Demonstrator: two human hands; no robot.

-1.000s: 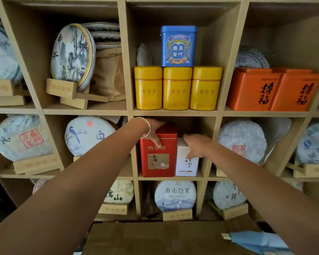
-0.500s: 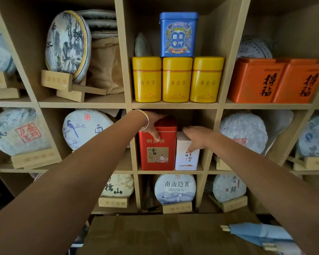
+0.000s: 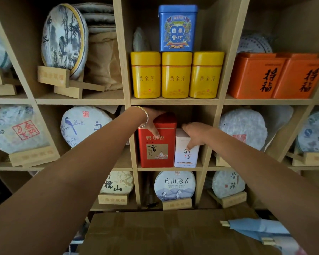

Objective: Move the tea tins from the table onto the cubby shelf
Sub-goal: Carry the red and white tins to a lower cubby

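Observation:
A red tea tin (image 3: 157, 146) and a smaller white tea tin (image 3: 186, 153) stand side by side in the middle cubby of the wooden cubby shelf (image 3: 173, 101). My left hand (image 3: 152, 122) grips the red tin's top, thumb down its front face. My right hand (image 3: 195, 133) grips the top of the white tin, fingers over its lid. Both tins rest upright on the cubby floor. In the cubby above stand three yellow tins (image 3: 176, 75) with a blue tin (image 3: 177, 28) on top.
Two orange tins (image 3: 276, 76) fill the cubby at upper right. Round wrapped tea cakes (image 3: 85, 125) on wooden stands occupy the surrounding cubbies. A brown table (image 3: 155, 232) lies below, with a blue folded item (image 3: 256, 229) at its right.
The view has shifted slightly down the shelf. Both hands stay on the tins, which sit a little deeper in the cubby; the right hand's fingers have slid further over the white tin's lid.

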